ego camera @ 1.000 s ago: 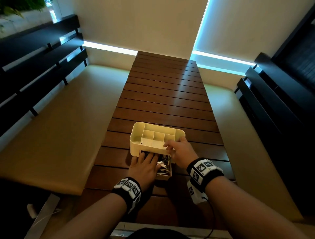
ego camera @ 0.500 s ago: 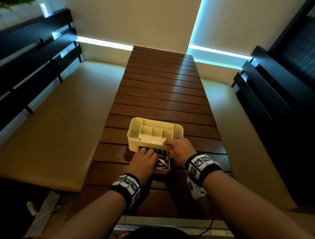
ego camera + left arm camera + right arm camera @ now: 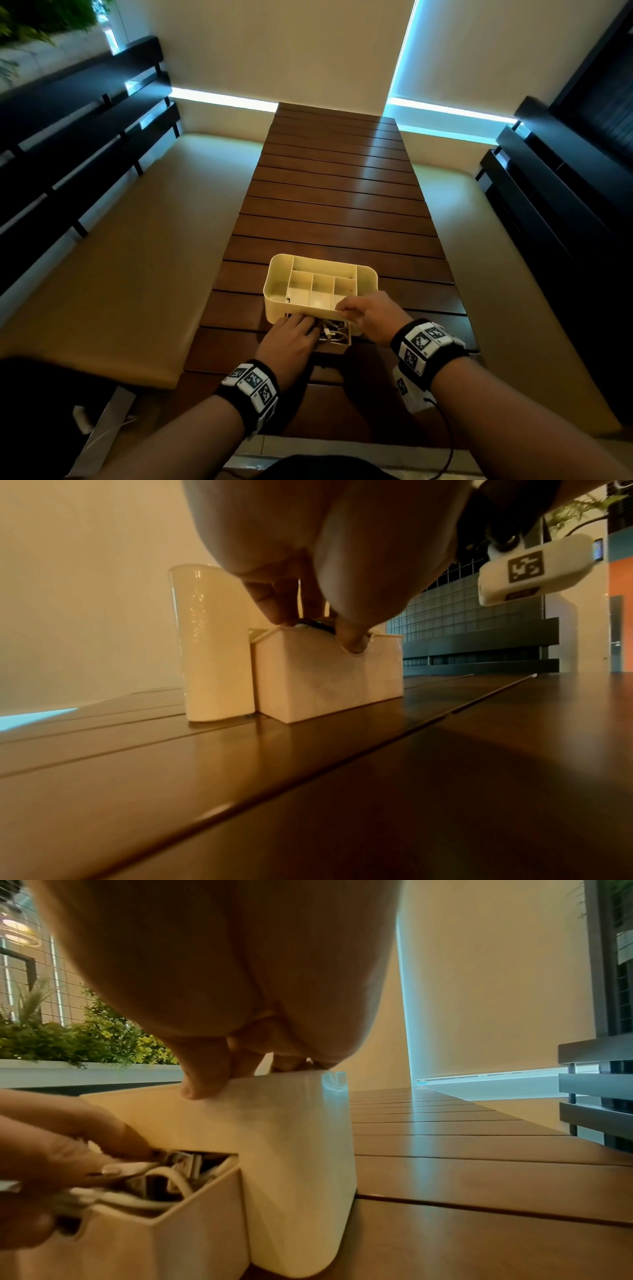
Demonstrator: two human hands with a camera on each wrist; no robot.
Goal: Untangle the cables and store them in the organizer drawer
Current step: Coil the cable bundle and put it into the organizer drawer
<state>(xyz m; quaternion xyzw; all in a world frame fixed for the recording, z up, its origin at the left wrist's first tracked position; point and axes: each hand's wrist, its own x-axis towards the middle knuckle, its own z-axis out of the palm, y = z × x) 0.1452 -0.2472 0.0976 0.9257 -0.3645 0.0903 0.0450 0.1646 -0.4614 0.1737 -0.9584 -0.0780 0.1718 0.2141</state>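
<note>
A cream organizer (image 3: 320, 270) stands on the slatted wooden table (image 3: 335, 205). Its drawer (image 3: 337, 344) sticks partly out of the front, filled with white cables (image 3: 330, 334). My left hand (image 3: 294, 330) lies flat over the drawer, fingers pressing the cables (image 3: 164, 1180) down at the slot. Its thumb tip sits in the notch of the drawer front (image 3: 329, 674). My right hand (image 3: 361, 310) grips the organizer's front rim at the right, thumb on the outer wall (image 3: 291, 1137) and fingers hooked inside. The organizer's top compartments look empty.
Beige cushioned benches (image 3: 113, 260) with dark slatted backs run along both sides of the table. A white cable and device (image 3: 82, 414) lie on the floor at lower left. Beyond the organizer the tabletop stretches to the wall.
The drawer has slid further into the organizer under my left hand. My right hand has kept its grip on the rim.
</note>
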